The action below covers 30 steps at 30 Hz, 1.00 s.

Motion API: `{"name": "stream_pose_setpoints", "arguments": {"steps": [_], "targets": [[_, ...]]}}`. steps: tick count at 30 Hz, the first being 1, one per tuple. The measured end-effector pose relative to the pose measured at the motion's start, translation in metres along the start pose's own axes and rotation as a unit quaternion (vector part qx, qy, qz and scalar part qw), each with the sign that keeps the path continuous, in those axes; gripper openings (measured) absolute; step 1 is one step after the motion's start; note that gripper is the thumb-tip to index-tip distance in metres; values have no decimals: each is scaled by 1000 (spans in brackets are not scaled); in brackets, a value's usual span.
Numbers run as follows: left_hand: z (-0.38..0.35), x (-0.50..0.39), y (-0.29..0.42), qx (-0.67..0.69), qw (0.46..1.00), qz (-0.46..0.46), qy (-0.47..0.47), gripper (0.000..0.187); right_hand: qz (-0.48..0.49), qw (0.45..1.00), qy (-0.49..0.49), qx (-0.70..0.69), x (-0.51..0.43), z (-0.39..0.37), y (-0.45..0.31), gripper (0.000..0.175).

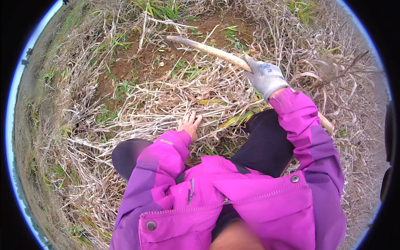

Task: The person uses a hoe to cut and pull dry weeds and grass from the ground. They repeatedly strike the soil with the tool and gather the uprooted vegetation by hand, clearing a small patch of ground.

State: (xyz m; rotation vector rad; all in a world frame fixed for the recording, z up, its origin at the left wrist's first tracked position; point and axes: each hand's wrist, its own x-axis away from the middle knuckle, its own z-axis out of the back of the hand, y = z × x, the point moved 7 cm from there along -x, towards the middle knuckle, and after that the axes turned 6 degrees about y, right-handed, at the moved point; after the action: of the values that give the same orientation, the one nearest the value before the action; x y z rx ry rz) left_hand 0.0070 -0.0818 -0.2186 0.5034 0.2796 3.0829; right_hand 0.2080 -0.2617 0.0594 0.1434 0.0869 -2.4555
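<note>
My right hand (265, 75), in a light grey knit glove with blue marks, is closed around a curved wooden tool handle (215, 52). The handle runs from beyond the hand back under the right forearm to its butt end. At its far end a dark metal blade (172, 47) points down at the soil; its full shape is hard to tell. My bare left hand (189, 125) lies with fingers spread on a heap of dry, straw-coloured stalks and leaves (184, 97), nearer my body than the blade. Whether it grips any stalks cannot be told.
Reddish-brown bare soil (134, 67) with small green weeds lies beyond the heap. Tufts of green blades (165, 11) grow at the top. Dry grass surrounds the patch. My bent knees, in dark trousers (265, 140), flank the near side. A dark twig (353, 64) sticks up at right.
</note>
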Motion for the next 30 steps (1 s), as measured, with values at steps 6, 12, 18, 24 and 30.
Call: {"name": "stream_pose_setpoints", "arguments": {"steps": [6,12,18,24,30], "targets": [[16,5,9,2,999,28,-16,90,7,994,-109,-30,-39,-79,-56,37],[90,21,22,-4,998,-27,-55,67,-31,963,-264,42,-6,-103,-48,37],[189,59,9,5,985,-135,105,59,-87,947,-307,46,10,-51,2,45],[163,55,-16,-81,995,-64,-13,50,-102,950,-295,23,23,-7,29,47],[158,43,5,-22,981,-181,72,52,-117,968,-223,-9,8,17,38,61]]}}
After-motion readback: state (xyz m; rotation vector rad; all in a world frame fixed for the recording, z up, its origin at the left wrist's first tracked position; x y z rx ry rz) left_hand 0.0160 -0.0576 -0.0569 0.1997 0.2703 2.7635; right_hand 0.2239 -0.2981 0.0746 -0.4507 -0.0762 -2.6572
